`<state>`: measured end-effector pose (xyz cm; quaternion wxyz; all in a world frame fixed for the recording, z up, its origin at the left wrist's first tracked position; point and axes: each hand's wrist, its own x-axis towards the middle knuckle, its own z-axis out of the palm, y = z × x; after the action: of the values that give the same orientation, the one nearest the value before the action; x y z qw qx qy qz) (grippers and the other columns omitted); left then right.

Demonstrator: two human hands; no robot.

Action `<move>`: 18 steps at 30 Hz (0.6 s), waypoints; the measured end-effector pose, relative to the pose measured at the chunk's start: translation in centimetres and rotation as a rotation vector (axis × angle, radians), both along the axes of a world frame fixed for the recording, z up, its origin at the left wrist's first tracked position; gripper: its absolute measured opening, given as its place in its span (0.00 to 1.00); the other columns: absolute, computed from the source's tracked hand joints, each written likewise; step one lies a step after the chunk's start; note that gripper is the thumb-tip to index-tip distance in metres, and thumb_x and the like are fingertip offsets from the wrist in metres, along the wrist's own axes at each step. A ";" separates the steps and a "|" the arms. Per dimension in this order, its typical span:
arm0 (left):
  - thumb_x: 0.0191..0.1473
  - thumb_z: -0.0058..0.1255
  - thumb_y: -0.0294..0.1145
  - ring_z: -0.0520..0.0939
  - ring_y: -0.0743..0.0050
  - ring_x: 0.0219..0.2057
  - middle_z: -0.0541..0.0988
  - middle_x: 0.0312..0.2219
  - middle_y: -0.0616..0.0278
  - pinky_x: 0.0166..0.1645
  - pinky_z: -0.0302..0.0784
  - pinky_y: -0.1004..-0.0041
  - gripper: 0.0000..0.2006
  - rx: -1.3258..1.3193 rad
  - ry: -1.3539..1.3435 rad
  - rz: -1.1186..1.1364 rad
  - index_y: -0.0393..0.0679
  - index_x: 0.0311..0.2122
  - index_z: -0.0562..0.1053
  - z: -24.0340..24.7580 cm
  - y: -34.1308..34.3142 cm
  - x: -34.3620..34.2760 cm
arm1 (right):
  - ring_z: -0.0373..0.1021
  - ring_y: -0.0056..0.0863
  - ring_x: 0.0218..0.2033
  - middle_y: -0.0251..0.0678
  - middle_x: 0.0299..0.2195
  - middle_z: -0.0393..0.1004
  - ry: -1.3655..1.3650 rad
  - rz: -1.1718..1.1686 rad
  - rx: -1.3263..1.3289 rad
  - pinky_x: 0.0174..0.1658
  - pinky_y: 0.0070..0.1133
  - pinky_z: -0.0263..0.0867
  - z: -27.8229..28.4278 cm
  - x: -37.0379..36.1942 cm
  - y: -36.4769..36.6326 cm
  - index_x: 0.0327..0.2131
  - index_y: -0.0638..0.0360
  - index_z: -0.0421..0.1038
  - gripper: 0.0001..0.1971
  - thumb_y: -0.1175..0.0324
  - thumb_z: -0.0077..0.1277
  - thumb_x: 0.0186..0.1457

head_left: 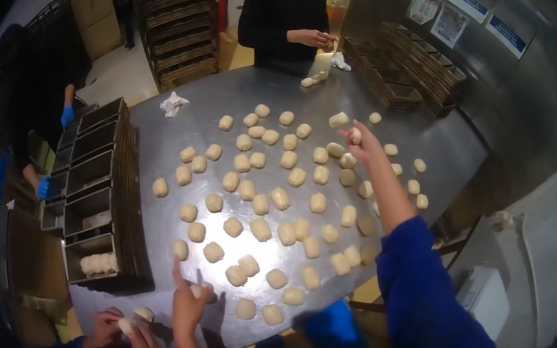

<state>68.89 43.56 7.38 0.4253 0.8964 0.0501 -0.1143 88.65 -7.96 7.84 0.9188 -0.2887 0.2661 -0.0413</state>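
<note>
Dough (pixel 317 202) all over the steel table (pixel 446 153), dozens of short, plump pieces, loosely scattered and mostly well apart from each other! And out on the far right, the right hand (pixel 369 143) was at full stretch, fingers curled in on one piece (pixel 356 135), with more lying just beside it.

Over to the near left: the left hand (pixel 189 307) had its index finger out straight, the tip at a lone piece (pixel 180 249), touching it or very nearly. Another lump (pixel 197 290) showed pale by the thumb; whether that hand gripped it or merely lay beside it, I couldn't tell. The two hands were wide apart, one at each side of the spread.

The step in hand looked like collecting, piece by piece, straight off the steel. From there, the next move seemed to call for a secure but soft hold on the right, and for the left fingers to come round their piece without squashing it.

And what company! A co-worker's hands (pixel 145 343), close by at the lower left, were together around a piece of their own. Stacked tins (pixel 106 129) lined the left edge, the nearest one with dough (pixel 99 264) already in it, and across the table another person's hands (pixel 312 39) were busy too.
</note>
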 end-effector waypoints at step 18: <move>0.52 0.47 0.33 0.72 0.80 0.23 0.71 0.25 0.68 0.23 0.69 0.82 0.11 -1.537 0.328 0.365 0.43 0.41 0.69 -3.8 -2.7 11.7 | 0.65 0.36 0.47 0.48 0.46 0.64 -0.168 0.073 -0.338 0.48 0.27 0.67 -5.5 -10.1 3.9 0.53 0.65 0.54 0.21 0.64 0.35 0.60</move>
<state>80.64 40.87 3.55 0.9221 0.3029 0.1650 -0.1754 78.56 -4.10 2.32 0.8772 -0.4438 0.1669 -0.0760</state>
